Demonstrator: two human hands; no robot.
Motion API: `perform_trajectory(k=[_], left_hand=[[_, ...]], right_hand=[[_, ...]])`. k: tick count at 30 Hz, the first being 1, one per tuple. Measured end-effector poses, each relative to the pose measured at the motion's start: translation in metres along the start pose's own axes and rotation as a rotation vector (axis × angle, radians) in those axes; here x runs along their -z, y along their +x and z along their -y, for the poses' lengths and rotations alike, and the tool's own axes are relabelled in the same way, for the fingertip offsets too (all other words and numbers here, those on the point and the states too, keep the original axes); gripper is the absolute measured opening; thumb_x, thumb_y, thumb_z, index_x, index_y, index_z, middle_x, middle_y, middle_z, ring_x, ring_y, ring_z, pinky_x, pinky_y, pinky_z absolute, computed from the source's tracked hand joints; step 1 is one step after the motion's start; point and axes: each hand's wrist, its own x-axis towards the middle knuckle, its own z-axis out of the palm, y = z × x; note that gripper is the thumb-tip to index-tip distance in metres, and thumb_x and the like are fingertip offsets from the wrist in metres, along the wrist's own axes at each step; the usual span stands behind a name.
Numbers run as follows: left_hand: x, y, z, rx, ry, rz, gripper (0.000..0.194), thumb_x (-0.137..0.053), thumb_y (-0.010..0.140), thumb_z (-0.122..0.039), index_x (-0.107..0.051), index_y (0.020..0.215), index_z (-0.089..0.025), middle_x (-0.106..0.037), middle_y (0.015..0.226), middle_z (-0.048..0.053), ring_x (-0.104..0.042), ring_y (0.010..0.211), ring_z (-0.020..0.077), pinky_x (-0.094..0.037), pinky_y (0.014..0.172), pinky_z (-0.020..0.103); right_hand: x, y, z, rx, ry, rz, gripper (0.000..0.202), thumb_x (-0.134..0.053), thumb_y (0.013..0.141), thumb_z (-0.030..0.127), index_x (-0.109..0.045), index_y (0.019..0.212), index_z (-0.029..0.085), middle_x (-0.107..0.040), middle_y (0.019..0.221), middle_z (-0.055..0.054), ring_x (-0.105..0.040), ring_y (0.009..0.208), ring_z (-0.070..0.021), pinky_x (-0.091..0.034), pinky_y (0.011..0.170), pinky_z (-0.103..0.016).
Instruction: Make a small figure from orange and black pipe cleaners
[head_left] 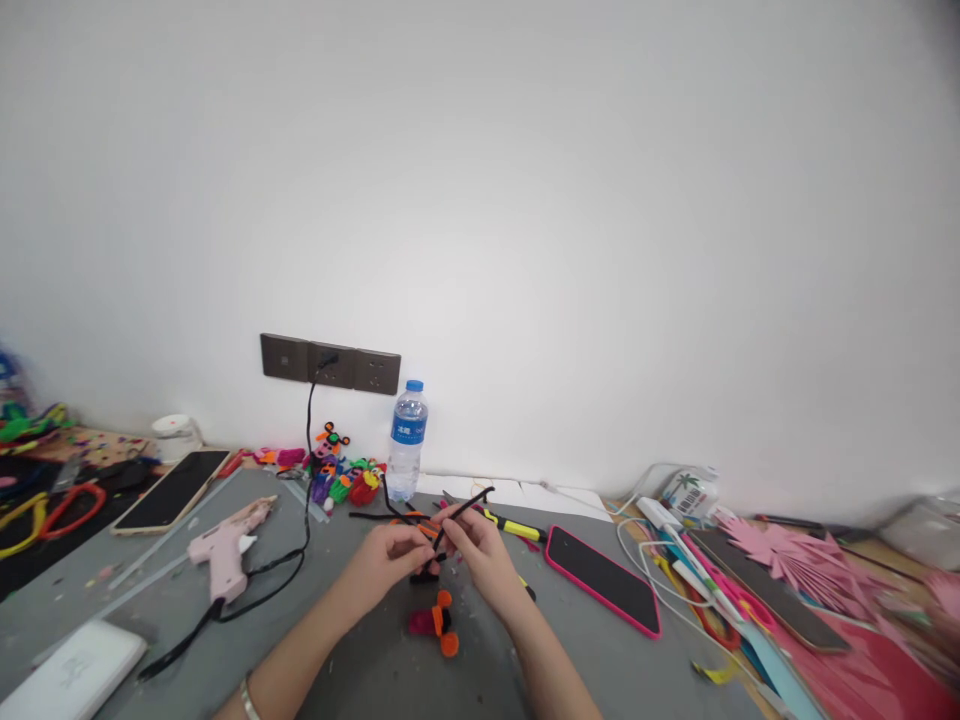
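Between my two hands is a black pipe cleaner, bent, with one end pointing up to the right. My left hand pinches it with thumb and forefinger; my right hand grips it a little further right. Just below them on the grey mat lies a small pipe-cleaner piece, magenta and black with orange round ends. More black and orange pipe cleaners show behind my fingers, partly hidden. A yellow and black pen-like tool lies beyond my right hand.
A pink glue gun with a black cord rests at left, near a phone and a white box. Pipe-cleaner figures and a water bottle stand by the wall. At right are a pink-cased phone, cables and pink paper.
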Motion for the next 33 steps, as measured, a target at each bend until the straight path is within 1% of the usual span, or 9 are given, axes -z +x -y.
perform_trajectory(k=[3, 5, 7, 10, 14, 18, 26, 30, 33], left_hand=[[0.000, -0.002, -0.005, 0.062, -0.041, 0.020, 0.024, -0.067, 0.075, -0.038, -0.065, 0.072, -0.014, -0.062, 0.067, 0.000, -0.050, 0.059, 0.0119, -0.037, 0.057, 0.023], [-0.002, -0.005, -0.008, 0.144, -0.113, 0.061, 0.024, -0.070, 0.072, -0.038, -0.063, 0.072, -0.015, -0.057, 0.064, -0.002, -0.046, 0.055, 0.0096, -0.034, 0.054, 0.022], [-0.003, -0.007, -0.009, 0.209, -0.197, 0.116, 0.026, -0.070, 0.072, -0.039, -0.059, 0.070, -0.015, -0.052, 0.061, -0.004, -0.043, 0.053, 0.0085, -0.032, 0.053, 0.021], [-0.004, -0.008, -0.009, 0.254, -0.285, 0.145, 0.030, -0.069, 0.073, -0.042, -0.054, 0.069, -0.016, -0.049, 0.057, -0.005, -0.040, 0.052, 0.0082, -0.031, 0.053, 0.021], [-0.002, -0.007, -0.007, 0.251, -0.271, 0.137, 0.033, -0.070, 0.072, -0.043, -0.053, 0.066, -0.016, -0.050, 0.056, -0.005, -0.040, 0.052, 0.0080, -0.030, 0.053, 0.022], [-0.002, -0.006, -0.009, 0.265, -0.313, 0.084, 0.033, -0.072, 0.069, -0.044, -0.054, 0.065, -0.016, -0.049, 0.057, -0.005, -0.040, 0.052, 0.0079, -0.031, 0.055, 0.022], [-0.003, -0.007, -0.013, 0.280, -0.348, 0.081, 0.035, -0.072, 0.068, -0.044, -0.050, 0.063, -0.017, -0.048, 0.057, -0.006, -0.039, 0.052, 0.0079, -0.030, 0.055, 0.022], [-0.003, -0.007, -0.015, 0.275, -0.391, 0.059, 0.033, -0.071, 0.069, -0.039, -0.045, 0.064, -0.019, -0.045, 0.057, -0.007, -0.038, 0.051, 0.0074, -0.030, 0.054, 0.021], [-0.003, -0.007, -0.016, 0.241, -0.377, 0.046, 0.033, -0.069, 0.071, -0.039, -0.044, 0.064, -0.019, -0.043, 0.058, -0.007, -0.037, 0.051, 0.0075, -0.030, 0.053, 0.021]], right_hand=[[-0.001, -0.003, 0.007, -0.002, -0.024, 0.045, 0.028, -0.061, 0.083, 0.044, -0.065, 0.092, 0.018, -0.060, 0.072, -0.001, -0.054, 0.062, -0.0132, -0.044, 0.061, -0.025], [-0.002, -0.006, 0.011, -0.009, -0.036, 0.094, 0.026, -0.060, 0.084, 0.042, -0.066, 0.092, 0.019, -0.062, 0.078, -0.002, -0.055, 0.067, -0.0139, -0.045, 0.064, -0.026], [-0.003, -0.007, 0.014, -0.010, -0.041, 0.125, 0.024, -0.060, 0.084, 0.041, -0.066, 0.092, 0.019, -0.064, 0.081, -0.003, -0.057, 0.070, -0.0148, -0.046, 0.065, -0.026], [-0.003, -0.006, 0.014, 0.007, -0.041, 0.102, 0.023, -0.061, 0.083, 0.041, -0.065, 0.089, 0.019, -0.064, 0.080, -0.003, -0.058, 0.071, -0.0151, -0.046, 0.066, -0.026], [-0.003, -0.005, 0.008, 0.027, 0.059, 0.098, 0.020, -0.062, 0.083, 0.038, -0.061, 0.088, 0.019, -0.064, 0.078, -0.002, -0.060, 0.072, -0.0154, -0.047, 0.068, -0.027], [-0.004, -0.004, 0.004, 0.035, 0.144, 0.076, 0.019, -0.063, 0.083, 0.038, -0.058, 0.087, 0.020, -0.066, 0.080, -0.003, -0.061, 0.072, -0.0161, -0.047, 0.070, -0.029], [-0.001, -0.002, 0.004, 0.076, 0.032, -0.030, 0.018, -0.067, 0.079, 0.037, -0.063, 0.084, 0.020, -0.066, 0.082, -0.004, -0.060, 0.077, -0.0179, -0.048, 0.068, -0.028], [0.000, -0.002, 0.002, 0.088, 0.013, -0.022, 0.016, -0.067, 0.079, 0.035, -0.064, 0.084, 0.020, -0.065, 0.083, -0.004, -0.059, 0.076, -0.0173, -0.047, 0.068, -0.028], [-0.001, -0.002, 0.002, 0.084, 0.000, -0.026, 0.017, -0.066, 0.079, 0.037, -0.065, 0.084, 0.020, -0.066, 0.083, -0.004, -0.060, 0.076, -0.0176, -0.047, 0.069, -0.029]])
